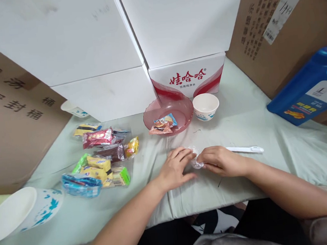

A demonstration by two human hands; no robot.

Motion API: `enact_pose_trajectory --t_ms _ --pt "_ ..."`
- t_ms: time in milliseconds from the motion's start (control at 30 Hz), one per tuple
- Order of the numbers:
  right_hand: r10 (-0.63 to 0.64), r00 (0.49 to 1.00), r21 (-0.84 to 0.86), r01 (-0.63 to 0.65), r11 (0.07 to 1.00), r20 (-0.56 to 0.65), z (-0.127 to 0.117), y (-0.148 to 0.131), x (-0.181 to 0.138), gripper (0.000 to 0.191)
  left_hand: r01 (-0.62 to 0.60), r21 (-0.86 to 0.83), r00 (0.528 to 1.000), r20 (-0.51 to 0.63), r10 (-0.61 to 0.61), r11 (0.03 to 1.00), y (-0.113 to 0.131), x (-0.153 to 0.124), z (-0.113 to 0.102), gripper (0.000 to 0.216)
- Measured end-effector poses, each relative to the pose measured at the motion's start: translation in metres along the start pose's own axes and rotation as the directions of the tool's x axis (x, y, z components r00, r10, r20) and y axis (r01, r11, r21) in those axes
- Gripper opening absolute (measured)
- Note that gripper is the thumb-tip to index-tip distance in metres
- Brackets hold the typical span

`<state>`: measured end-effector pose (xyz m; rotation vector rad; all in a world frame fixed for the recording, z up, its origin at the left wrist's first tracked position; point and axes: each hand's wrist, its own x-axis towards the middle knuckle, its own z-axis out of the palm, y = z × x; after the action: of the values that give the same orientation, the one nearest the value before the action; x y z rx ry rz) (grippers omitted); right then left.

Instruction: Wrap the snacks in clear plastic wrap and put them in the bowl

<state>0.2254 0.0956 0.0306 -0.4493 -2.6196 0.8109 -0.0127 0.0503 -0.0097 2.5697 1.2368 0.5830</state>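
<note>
A small piece of crumpled clear plastic lies on the cloth between my hands. My right hand is closed, its fingertips pinching the plastic's right side. On the other side, my left hand rests with fingers stretched out and thumb apart, its fingertips touching or just beside the plastic. Behind my right wrist, a slim white plastic piece with a slotted end sticks out to the right; its other end is hidden. Farther back, a pink ribbed bowl holds a few wrapped snacks, next to a white paper cup.
Several packaged snacks lie in a pile at left. A large paper tub lies tilted at the left front. White cartons stand at the back, brown boxes at both sides. A blue bottle is at right.
</note>
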Motion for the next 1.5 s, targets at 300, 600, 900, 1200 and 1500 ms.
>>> enact_pose_trajectory --t_ms 300,600,900,1200,1500 --pt "-0.236 0.935 -0.189 0.19 0.963 -0.263 0.018 0.002 -0.001 0.026 0.11 -0.058 0.953 -0.279 -0.122 0.992 0.004 -0.001 -0.008 0.019" --pt "-0.436 0.867 -0.405 0.318 0.857 -0.242 0.019 -0.003 -0.003 0.024 0.372 -0.926 0.766 0.266 -0.585 0.067 0.001 0.001 -0.003 0.065" --pt "0.322 0.93 0.181 -0.29 0.94 -0.179 0.037 0.004 0.006 0.019 0.406 -0.879 0.83 0.239 -0.503 0.252 0.013 0.001 0.005 0.049" --pt "0.387 0.871 0.248 -0.32 0.914 -0.302 0.04 0.009 0.008 0.018 0.365 -0.908 0.861 0.246 -0.445 0.206 0.014 -0.001 0.011 0.057" --pt "0.524 0.852 0.692 -0.383 0.612 0.008 0.038 0.018 0.013 0.043 0.368 -0.824 0.874 0.149 -0.462 0.43 0.014 -0.003 0.002 0.03"
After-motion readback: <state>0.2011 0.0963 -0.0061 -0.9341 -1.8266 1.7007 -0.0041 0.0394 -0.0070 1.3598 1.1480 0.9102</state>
